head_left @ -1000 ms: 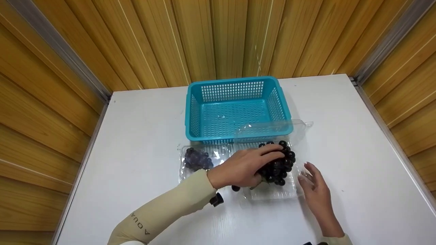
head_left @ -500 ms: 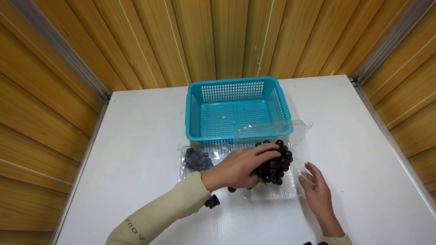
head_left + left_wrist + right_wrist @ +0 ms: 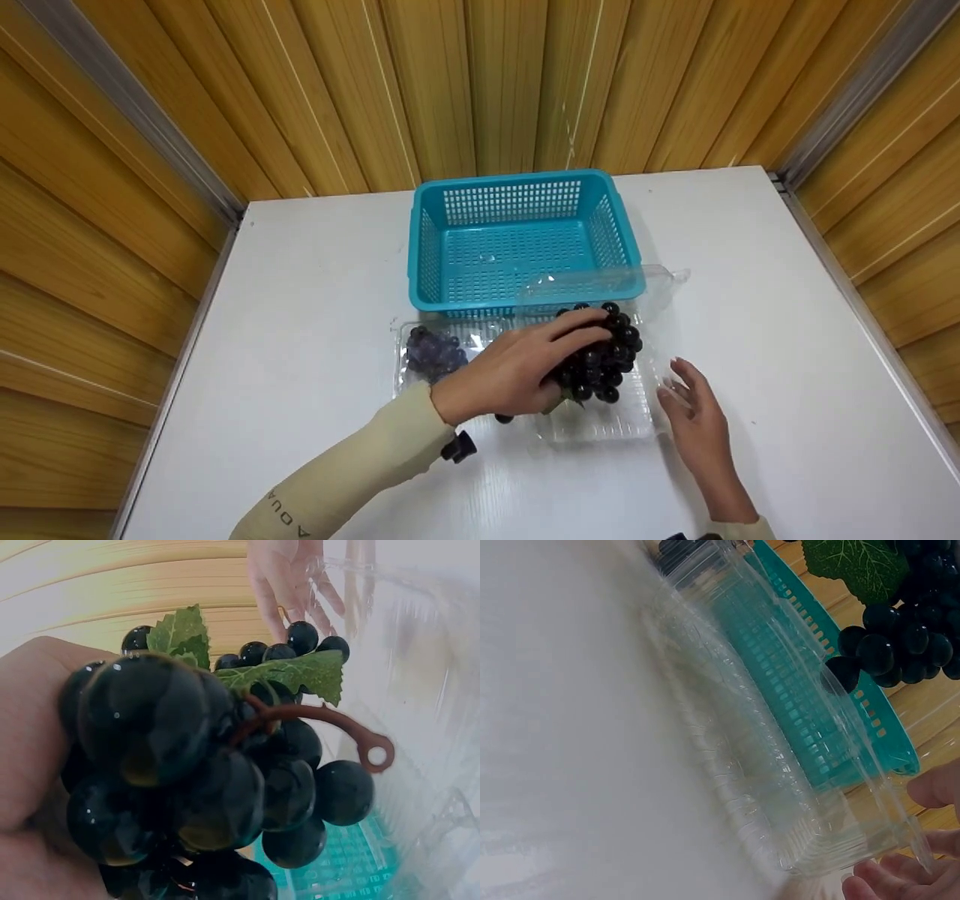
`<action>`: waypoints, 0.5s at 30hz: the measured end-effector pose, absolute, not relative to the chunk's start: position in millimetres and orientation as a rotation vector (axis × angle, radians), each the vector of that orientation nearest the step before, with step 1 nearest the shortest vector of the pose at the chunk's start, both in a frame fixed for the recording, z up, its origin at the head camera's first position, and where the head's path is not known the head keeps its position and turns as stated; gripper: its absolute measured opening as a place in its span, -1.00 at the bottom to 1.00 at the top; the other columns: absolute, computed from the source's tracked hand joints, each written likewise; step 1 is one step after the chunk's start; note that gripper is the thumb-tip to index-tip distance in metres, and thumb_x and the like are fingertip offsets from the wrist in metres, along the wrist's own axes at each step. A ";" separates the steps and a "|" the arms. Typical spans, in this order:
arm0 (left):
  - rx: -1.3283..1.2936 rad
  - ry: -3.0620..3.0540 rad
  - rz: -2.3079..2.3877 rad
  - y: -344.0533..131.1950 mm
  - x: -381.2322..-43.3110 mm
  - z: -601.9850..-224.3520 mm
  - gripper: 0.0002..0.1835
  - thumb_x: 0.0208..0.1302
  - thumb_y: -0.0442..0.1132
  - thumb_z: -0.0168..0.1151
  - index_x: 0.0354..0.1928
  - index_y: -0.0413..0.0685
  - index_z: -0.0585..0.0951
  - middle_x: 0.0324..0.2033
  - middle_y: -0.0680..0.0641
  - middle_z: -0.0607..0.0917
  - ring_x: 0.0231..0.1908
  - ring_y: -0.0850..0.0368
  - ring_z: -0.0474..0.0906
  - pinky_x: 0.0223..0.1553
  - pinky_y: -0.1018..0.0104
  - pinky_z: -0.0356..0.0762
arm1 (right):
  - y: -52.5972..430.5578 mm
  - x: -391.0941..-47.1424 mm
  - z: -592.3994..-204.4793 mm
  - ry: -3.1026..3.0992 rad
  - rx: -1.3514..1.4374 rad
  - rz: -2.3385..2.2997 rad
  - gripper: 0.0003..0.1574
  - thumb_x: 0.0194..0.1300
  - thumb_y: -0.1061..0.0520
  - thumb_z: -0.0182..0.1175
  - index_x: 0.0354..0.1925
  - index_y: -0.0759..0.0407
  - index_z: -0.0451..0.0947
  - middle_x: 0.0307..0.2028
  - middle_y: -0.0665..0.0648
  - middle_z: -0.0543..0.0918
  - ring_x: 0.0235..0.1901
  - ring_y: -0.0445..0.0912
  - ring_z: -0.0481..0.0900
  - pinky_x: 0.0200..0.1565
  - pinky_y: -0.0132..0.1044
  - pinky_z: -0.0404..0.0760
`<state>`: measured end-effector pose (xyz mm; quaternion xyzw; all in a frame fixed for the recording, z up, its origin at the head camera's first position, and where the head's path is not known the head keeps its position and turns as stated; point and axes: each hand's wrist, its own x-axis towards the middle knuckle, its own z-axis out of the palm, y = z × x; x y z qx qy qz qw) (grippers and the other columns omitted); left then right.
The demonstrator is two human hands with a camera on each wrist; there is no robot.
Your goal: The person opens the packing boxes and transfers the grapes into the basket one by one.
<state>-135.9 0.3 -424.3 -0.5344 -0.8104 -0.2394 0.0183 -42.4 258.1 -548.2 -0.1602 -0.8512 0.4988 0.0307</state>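
Note:
My left hand (image 3: 510,371) grips a bunch of dark grapes (image 3: 604,360), which hangs above an open clear plastic container (image 3: 600,427). In the left wrist view, green leaves (image 3: 300,676) and a brown looped stem (image 3: 322,714) stick out of the bunch. My right hand (image 3: 697,420) pinches the container's right edge; its thumb and fingers (image 3: 892,877) are on either side of the rim in the right wrist view. Left of it sits a second clear container (image 3: 401,382) with dark grapes (image 3: 435,352) inside, partly hidden by my left wrist.
Behind the containers stands a blue plastic basket (image 3: 517,247). The open container's clear lid (image 3: 600,281) leans back over the basket's front rim. Wood-patterned walls (image 3: 510,82) border the white table (image 3: 300,285) at the back and sides.
My left hand has shifted to the left with the grapes, tilting the bunch a little. My right hand stays at the container's edge.

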 end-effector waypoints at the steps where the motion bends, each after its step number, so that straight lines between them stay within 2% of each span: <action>1: -1.658 -2.515 -0.747 -0.5 -135.9 -424.1 -0.14 -0.08 -0.37 0.20 0.34 0.21 0.18 0.39 0.16 0.06 0.09 0.19 0.44 -0.06 0.35 0.52 | 257.9 -42.4 -548.3 -2.622 -0.496 1.539 -0.25 0.36 -0.12 -0.08 0.39 0.01 -0.05 0.35 0.10 0.19 0.27 0.04 0.29 0.17 -0.20 0.36; 4: -1.656 -2.508 -0.754 -2.7 -135.6 -424.2 -0.15 -0.08 -0.38 0.18 0.34 0.21 0.17 0.39 0.14 0.06 0.09 0.18 0.45 -0.08 0.37 0.52 | 257.2 -42.5 -548.7 -2.608 -0.499 1.553 -0.26 0.36 -0.11 -0.07 0.39 0.02 -0.05 0.35 0.11 0.19 0.27 0.05 0.28 0.19 -0.08 0.33; 7: -1.644 -2.498 -0.762 -4.8 -135.5 -424.3 -0.15 -0.08 -0.40 0.16 0.34 0.21 0.17 0.39 0.14 0.06 0.07 0.20 0.46 -0.17 0.42 0.52 | 256.8 -42.6 -548.9 -2.606 -0.499 1.552 -0.27 0.36 -0.11 -0.07 0.39 0.01 -0.04 0.35 0.10 0.19 0.27 0.04 0.29 0.19 -0.10 0.34; 10: -1.632 -2.487 -0.775 -6.8 -135.7 -423.6 -0.14 -0.08 -0.41 0.15 0.35 0.21 0.15 0.39 0.15 0.06 0.11 0.20 0.43 -0.24 0.45 0.50 | 256.8 -42.9 -549.0 -2.608 -0.504 1.547 -0.27 0.36 -0.10 -0.07 0.39 0.00 -0.02 0.35 0.10 0.20 0.26 0.03 0.30 0.14 -0.39 0.38; 13: -1.624 -2.472 -0.789 -8.4 -136.3 -422.2 -0.14 -0.06 -0.42 0.13 0.36 0.21 0.13 0.39 0.15 0.06 0.15 0.19 0.39 -0.26 0.46 0.49 | 257.2 -43.6 -549.2 -2.606 -0.509 1.542 -0.28 0.35 -0.10 -0.06 0.38 0.00 -0.01 0.34 0.09 0.22 0.25 0.02 0.31 0.01 -0.69 0.30; 15: -1.617 -2.465 -0.792 -9.4 -136.4 -420.9 -0.14 -0.05 -0.42 0.14 0.36 0.21 0.13 0.39 0.15 0.06 0.16 0.19 0.38 -0.26 0.48 0.49 | 257.5 -43.7 -548.7 -2.594 -0.492 1.571 -0.27 0.36 -0.09 -0.05 0.39 0.01 -0.02 0.35 0.10 0.19 0.27 0.04 0.28 0.10 -0.59 0.31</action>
